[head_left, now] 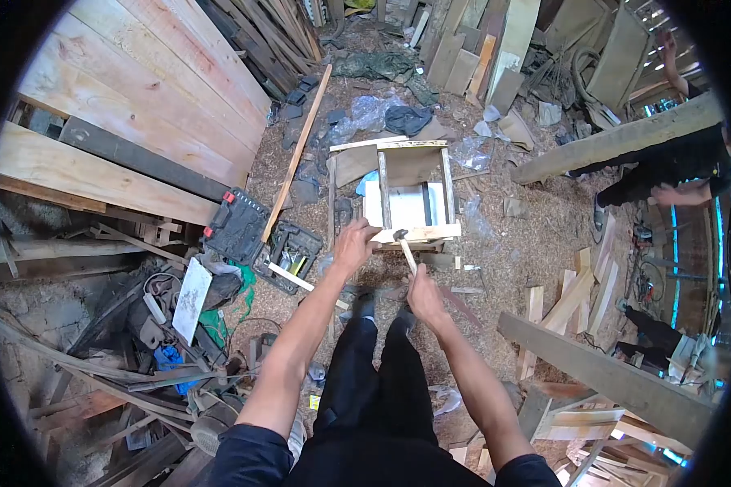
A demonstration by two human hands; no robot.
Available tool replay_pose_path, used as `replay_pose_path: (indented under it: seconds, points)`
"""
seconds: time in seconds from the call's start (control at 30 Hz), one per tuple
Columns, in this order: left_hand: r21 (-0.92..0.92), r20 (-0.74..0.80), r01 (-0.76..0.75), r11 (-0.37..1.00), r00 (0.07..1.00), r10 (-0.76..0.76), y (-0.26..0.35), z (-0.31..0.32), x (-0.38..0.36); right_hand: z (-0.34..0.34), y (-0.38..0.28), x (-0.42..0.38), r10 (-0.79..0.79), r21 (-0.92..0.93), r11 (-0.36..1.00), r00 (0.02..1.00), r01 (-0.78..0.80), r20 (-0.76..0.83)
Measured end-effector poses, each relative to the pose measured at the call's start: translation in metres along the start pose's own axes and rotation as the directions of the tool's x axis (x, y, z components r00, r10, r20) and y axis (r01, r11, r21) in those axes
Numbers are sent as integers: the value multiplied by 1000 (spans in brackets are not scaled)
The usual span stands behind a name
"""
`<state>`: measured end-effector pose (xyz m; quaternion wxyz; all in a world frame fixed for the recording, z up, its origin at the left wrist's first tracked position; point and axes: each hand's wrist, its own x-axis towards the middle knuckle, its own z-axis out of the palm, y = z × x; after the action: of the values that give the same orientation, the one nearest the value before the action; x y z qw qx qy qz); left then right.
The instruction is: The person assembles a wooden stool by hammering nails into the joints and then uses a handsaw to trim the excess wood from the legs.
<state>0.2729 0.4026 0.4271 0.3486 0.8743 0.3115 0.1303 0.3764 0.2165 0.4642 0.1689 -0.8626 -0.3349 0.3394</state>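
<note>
The left hand (pixel 353 246) has its fingers and thumb pinching the left end of the pale, flat wooden strip (pixel 433 232), seemingly to steady it against blows; whether a nail is also between them is too small to tell. The right hand (pixel 425 296) is wrapped closed around the pale wooden handle of a small, dark-headed hammer (pixel 409 256), gripped low, which would give the head more swing. That head is at the strip, just beside the left fingers, so an off-centre blow could catch them. The strip lies along the near side of the open, box-like frame of weathered and pale wood (pixel 384 191), which is on the ground directly ahead of the feet, a placing that lets both arms reach down to its near edge. Within the frame's outline shows a flat white panel (pixel 398 204); whether it is fixed there I cannot tell. To the left, the open black plastic tool case with red latches (pixel 234 229) sits near enough to serve the left arm, with a long, narrow light-brown batten (pixel 300 144) slanting away from it. Well apart on the right is another person in dark clothing (pixel 642 183), a hand clear of the frame.
</note>
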Motion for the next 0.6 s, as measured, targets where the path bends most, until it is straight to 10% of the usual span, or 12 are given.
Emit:
replay_pose_path:
  seconds: [0.6]
  points:
    - [-20, 25, 15, 1000, 1000, -15, -6, 0, 2, -18, -27, 0, -250, -52, 968, 958, 245, -143]
